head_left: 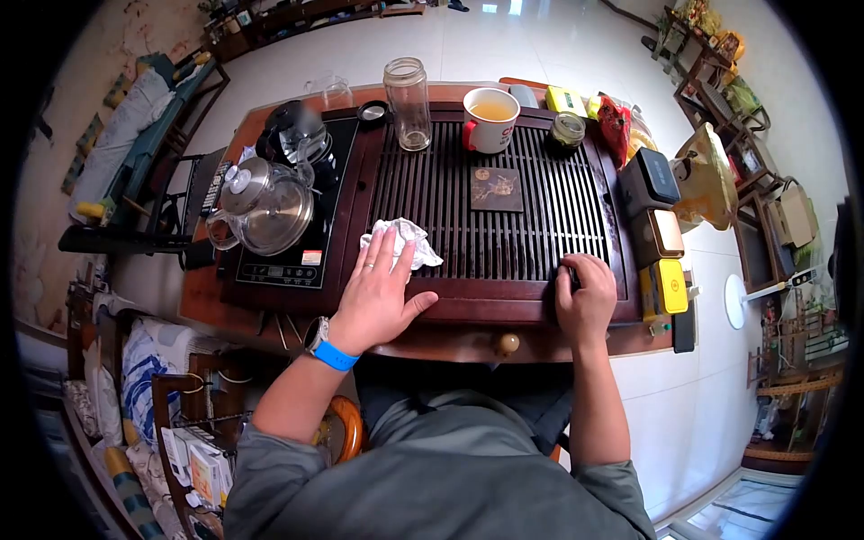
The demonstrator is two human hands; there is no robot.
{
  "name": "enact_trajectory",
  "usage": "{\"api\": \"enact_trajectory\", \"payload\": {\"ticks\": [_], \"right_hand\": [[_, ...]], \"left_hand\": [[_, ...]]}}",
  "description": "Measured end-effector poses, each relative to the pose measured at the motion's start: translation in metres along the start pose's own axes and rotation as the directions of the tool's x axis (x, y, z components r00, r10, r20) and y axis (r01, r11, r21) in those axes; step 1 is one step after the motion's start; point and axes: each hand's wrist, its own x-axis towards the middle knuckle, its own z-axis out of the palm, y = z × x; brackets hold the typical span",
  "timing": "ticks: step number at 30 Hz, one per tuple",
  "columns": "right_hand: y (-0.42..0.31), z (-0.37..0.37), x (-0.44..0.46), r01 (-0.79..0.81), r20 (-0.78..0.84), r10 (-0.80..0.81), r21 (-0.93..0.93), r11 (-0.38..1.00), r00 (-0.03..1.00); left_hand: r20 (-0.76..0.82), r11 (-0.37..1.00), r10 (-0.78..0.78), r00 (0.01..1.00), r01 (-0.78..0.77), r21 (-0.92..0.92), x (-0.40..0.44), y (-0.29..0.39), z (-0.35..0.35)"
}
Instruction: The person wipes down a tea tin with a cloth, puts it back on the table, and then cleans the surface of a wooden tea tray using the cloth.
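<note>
My left hand (378,297) lies flat, fingers stretched out, over a crumpled white tissue (421,249) at the left front of the slatted dark wood tea tray (432,216). A watch with a blue strap (334,355) is on that wrist. At the tray's right front edge, my right hand (588,297) rests with its fingers curled in; what they hold, if anything, is hidden. A dark square plaque (497,190) lies on the slats. Behind it stand a white mug (491,135) of yellowish liquid, a tall glass jar (409,103) and a small lidded jar (567,132).
Left of the slats, a glass teapot (270,211) and a dark-topped kettle (295,130) stand on a black glass hob (281,270). Along the right side are a black box (650,177), a yellow tin (664,288) and a gold bag (706,180). A red packet (615,126) sits behind.
</note>
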Motion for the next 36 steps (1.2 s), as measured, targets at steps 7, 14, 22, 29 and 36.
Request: {"api": "enact_trajectory", "payload": {"ticks": [7, 14, 22, 29, 36], "right_hand": [[-0.004, -0.003, 0.001, 0.002, -0.004, -0.002, 0.006, 1.0, 1.0], [-0.002, -0.001, -0.001, 0.01, -0.039, -0.009, 0.012, 1.0, 0.999], [0.0, -0.001, -0.004, 0.018, -0.063, -0.017, 0.016, 1.0, 0.998], [-0.004, -0.001, -0.002, 0.026, -0.047, -0.026, -0.017, 1.0, 0.999], [-0.002, -0.001, -0.002, 0.02, -0.043, -0.02, -0.011, 1.0, 0.999]], "left_hand": [[0.033, 1.0, 0.005, 0.999, -0.004, -0.024, 0.017, -0.015, 0.005], [0.064, 0.999, 0.015, 0.998, -0.012, -0.038, 0.035, -0.026, 0.003], [0.074, 0.947, 0.12, 0.99, -0.092, -0.309, 0.016, -0.014, -0.019], [0.094, 0.982, 0.173, 0.98, -0.165, -0.088, 0.017, 0.014, 0.003], [0.06, 0.992, 0.112, 0.992, -0.108, -0.058, 0.067, -0.001, 0.021]]}}
